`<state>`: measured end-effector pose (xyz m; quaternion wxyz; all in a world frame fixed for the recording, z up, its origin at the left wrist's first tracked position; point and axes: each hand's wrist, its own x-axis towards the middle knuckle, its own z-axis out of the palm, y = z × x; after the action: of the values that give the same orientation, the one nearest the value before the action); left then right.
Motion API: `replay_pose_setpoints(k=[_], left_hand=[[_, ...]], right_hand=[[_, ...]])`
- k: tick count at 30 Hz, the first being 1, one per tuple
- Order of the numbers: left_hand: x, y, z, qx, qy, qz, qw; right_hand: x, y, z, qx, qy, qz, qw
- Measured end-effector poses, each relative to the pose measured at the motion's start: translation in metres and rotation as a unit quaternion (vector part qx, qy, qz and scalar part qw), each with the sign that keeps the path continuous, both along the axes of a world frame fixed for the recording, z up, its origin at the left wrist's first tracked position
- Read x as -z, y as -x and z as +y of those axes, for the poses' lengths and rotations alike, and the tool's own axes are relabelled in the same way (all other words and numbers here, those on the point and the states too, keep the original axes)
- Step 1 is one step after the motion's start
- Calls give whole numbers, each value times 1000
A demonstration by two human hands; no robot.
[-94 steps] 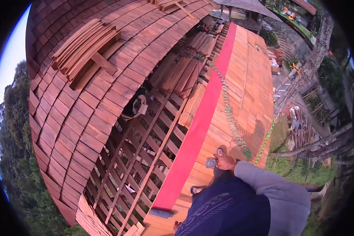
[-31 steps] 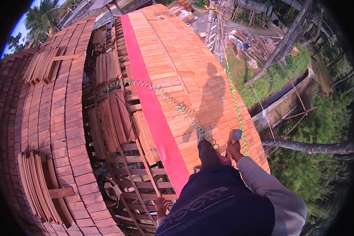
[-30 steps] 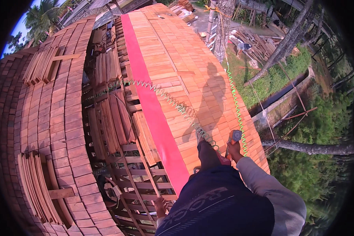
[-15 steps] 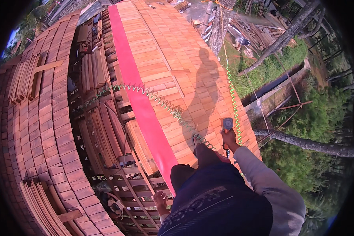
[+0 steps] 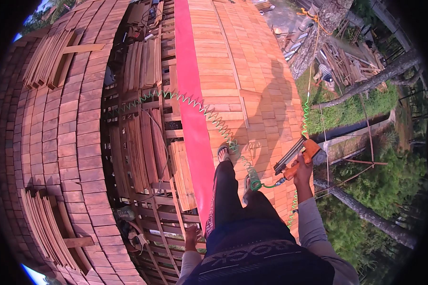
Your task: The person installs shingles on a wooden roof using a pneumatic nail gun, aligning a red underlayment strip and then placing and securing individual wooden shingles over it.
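Observation:
My right hand (image 5: 303, 172) is wrapped around the handle of an orange and black nail gun (image 5: 312, 150), held out over the right edge of the shingled roof. A green coiled air hose (image 5: 216, 118) runs from the nail gun's handle across the roof to the open framing on the left. Low on the left, my left hand (image 5: 192, 236) hangs beside the roof battens (image 5: 169, 236), near the lower end of a red strip (image 5: 193, 118). Its fingers look loosely apart with nothing in them; whether it touches a batten is unclear.
Wooden shingles (image 5: 252, 57) lie under my feet. Stacked boards (image 5: 140, 152) rest on the open framing, and more bundles (image 5: 47, 59) sit on the darker roof slope at left. Beyond the right edge are a drop, a rope (image 5: 310, 78) and tree trunks (image 5: 366, 209).
My right hand has swung the nail gun outward to the right and turned it sideways. One foot now shows farther left, near the red strip. The view has shifted left.

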<state>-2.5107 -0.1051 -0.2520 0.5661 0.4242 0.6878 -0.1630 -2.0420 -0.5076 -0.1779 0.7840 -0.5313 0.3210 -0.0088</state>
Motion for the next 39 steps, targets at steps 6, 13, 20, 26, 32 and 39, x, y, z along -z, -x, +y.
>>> replay_pose_setpoints(k=[6,13,20,26,32,39], left_hand=[[42,-133,39,69,29,-59,995],[55,-319,111,279,-166,-212,922],[25,-576,-46,-68,435,-276,854],[44,-707,25,-195,261,-327,887],[-150,-858,130,182,77,-530,825],[-151,-874,144,327,16,-600,730]], right_hand=[[-5,-103,-89,97,-207,-52,972],[-120,-164,-44,140,-103,-125,977],[-230,-160,-1,73,-188,-179,963],[-181,-122,18,125,-163,-88,975],[-45,-75,-25,192,-226,-32,955],[90,-103,34,199,-371,67,905]])
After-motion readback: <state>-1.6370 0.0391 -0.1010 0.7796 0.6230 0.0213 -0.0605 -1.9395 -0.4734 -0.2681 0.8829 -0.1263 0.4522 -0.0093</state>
